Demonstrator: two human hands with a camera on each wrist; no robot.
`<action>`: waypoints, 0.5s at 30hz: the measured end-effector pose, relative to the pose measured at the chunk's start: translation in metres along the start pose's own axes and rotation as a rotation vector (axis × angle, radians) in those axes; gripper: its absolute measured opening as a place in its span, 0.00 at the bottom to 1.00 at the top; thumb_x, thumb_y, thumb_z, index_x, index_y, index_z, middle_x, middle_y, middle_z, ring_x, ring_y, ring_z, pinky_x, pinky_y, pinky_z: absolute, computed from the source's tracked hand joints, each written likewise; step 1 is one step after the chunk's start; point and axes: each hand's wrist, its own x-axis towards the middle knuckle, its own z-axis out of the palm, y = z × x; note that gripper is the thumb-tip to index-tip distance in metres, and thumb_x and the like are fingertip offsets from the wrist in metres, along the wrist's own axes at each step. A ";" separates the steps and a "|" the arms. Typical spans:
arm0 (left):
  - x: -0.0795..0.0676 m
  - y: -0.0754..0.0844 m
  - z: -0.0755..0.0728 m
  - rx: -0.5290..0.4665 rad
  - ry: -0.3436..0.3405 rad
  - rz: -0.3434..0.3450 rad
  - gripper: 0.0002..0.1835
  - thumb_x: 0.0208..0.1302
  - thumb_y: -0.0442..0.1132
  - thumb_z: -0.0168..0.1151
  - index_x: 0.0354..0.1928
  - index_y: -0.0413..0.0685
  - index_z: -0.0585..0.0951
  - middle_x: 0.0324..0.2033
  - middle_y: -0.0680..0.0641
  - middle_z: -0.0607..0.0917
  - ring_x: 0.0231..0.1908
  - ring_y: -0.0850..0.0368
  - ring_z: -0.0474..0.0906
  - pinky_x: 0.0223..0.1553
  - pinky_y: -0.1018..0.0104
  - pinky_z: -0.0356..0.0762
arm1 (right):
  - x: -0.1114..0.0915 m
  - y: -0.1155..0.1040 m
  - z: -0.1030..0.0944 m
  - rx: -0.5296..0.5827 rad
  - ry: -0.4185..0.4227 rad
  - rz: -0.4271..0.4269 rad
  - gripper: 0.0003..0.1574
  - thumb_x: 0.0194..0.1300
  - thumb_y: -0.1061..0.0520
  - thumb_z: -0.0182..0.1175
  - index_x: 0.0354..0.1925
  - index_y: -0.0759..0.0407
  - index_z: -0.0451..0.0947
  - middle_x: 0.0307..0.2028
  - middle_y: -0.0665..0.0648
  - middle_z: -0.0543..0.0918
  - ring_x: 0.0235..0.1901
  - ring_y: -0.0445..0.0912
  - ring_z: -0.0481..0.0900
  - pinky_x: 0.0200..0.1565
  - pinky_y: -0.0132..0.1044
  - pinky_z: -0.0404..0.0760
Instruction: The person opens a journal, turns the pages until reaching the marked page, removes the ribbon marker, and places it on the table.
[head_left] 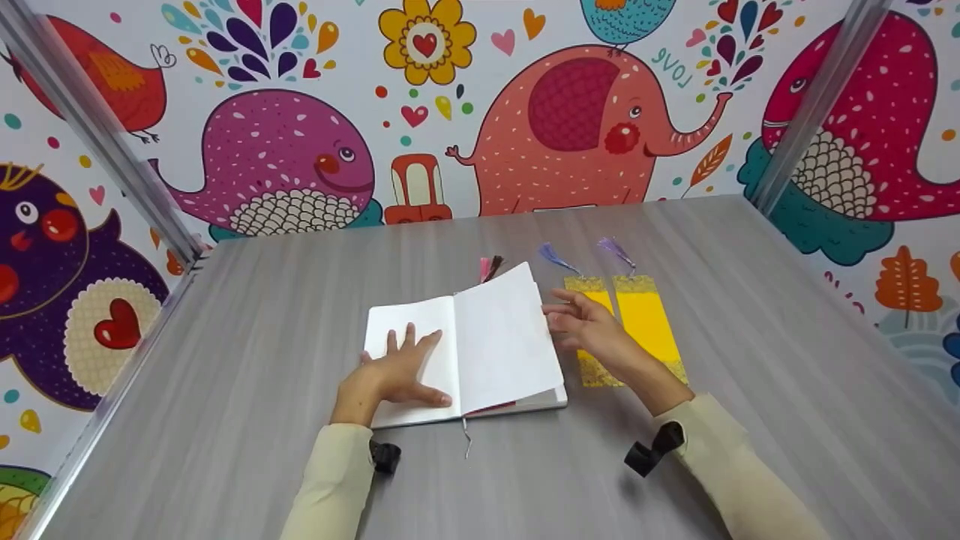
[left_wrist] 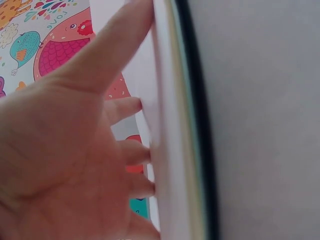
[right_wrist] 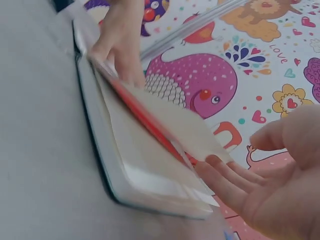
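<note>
A notebook (head_left: 506,337) lies open on the table with blank white pages, its right-hand leaves raised off the block beneath. My left hand (head_left: 401,371) rests on the left page with fingers spread and the thumb near the fold. At the right page edge is my right hand (head_left: 589,326); in the right wrist view its fingertips (right_wrist: 212,165) touch the edge of the lifted leaves, thumb apart. Between the leaves shows a red strip (right_wrist: 150,122). A pink tassel (head_left: 484,268) and a dark brown tassel (head_left: 494,267) stick out past the notebook's top edge.
Right of the notebook lie two yellow bookmarks, a left one (head_left: 598,375) partly behind my right hand and a right one (head_left: 649,322), with blue and purple tassels. A thin ribbon (head_left: 467,441) hangs from the notebook's lower edge. Patterned walls and metal posts border the grey table (head_left: 247,360).
</note>
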 end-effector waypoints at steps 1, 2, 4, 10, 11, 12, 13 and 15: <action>0.000 0.000 0.000 0.003 0.001 0.005 0.60 0.53 0.60 0.75 0.80 0.56 0.48 0.79 0.32 0.36 0.77 0.27 0.28 0.65 0.15 0.32 | 0.001 0.000 0.000 0.022 0.021 0.029 0.37 0.77 0.54 0.52 0.77 0.61 0.54 0.70 0.66 0.71 0.65 0.60 0.75 0.66 0.54 0.74; 0.000 0.001 0.000 0.003 0.000 0.006 0.60 0.53 0.59 0.75 0.80 0.56 0.48 0.79 0.32 0.36 0.77 0.27 0.28 0.64 0.15 0.32 | 0.001 -0.001 0.000 0.045 0.042 0.058 0.36 0.76 0.54 0.53 0.76 0.60 0.56 0.69 0.65 0.72 0.64 0.59 0.76 0.66 0.54 0.74; 0.001 0.001 0.000 0.004 -0.001 0.008 0.60 0.53 0.59 0.75 0.80 0.56 0.48 0.79 0.32 0.36 0.77 0.27 0.28 0.64 0.15 0.31 | 0.003 0.000 0.001 0.088 0.071 0.106 0.35 0.76 0.55 0.54 0.75 0.61 0.59 0.68 0.65 0.73 0.63 0.57 0.78 0.65 0.53 0.76; 0.001 0.000 0.000 -0.004 0.005 0.015 0.60 0.53 0.59 0.75 0.80 0.55 0.48 0.79 0.31 0.36 0.77 0.27 0.27 0.64 0.15 0.30 | 0.006 0.006 0.006 0.138 0.112 0.193 0.32 0.71 0.55 0.60 0.71 0.57 0.68 0.64 0.62 0.78 0.56 0.51 0.82 0.58 0.46 0.83; 0.001 0.000 0.000 -0.006 0.006 0.015 0.60 0.53 0.59 0.75 0.80 0.55 0.48 0.79 0.31 0.36 0.77 0.27 0.27 0.64 0.15 0.30 | 0.007 0.007 0.007 0.138 0.117 0.206 0.32 0.70 0.55 0.62 0.70 0.56 0.69 0.62 0.61 0.79 0.54 0.50 0.83 0.56 0.44 0.84; 0.001 0.000 0.000 -0.005 0.006 0.014 0.60 0.52 0.59 0.75 0.80 0.55 0.48 0.79 0.31 0.36 0.77 0.27 0.27 0.64 0.15 0.30 | 0.007 0.007 0.008 0.134 0.115 0.213 0.32 0.69 0.55 0.63 0.69 0.56 0.70 0.61 0.61 0.80 0.52 0.49 0.83 0.54 0.42 0.85; 0.001 0.000 0.000 -0.005 0.006 0.013 0.60 0.52 0.59 0.75 0.80 0.56 0.48 0.79 0.31 0.35 0.77 0.27 0.27 0.64 0.15 0.30 | 0.008 0.008 0.009 0.127 0.117 0.219 0.32 0.69 0.55 0.63 0.68 0.56 0.71 0.60 0.60 0.81 0.50 0.49 0.84 0.52 0.41 0.85; 0.001 0.000 0.000 -0.009 0.006 0.013 0.61 0.52 0.59 0.75 0.80 0.56 0.48 0.79 0.31 0.35 0.77 0.27 0.27 0.64 0.15 0.30 | 0.008 0.008 0.011 0.127 0.116 0.227 0.31 0.68 0.57 0.64 0.68 0.56 0.71 0.59 0.60 0.82 0.46 0.48 0.84 0.48 0.38 0.85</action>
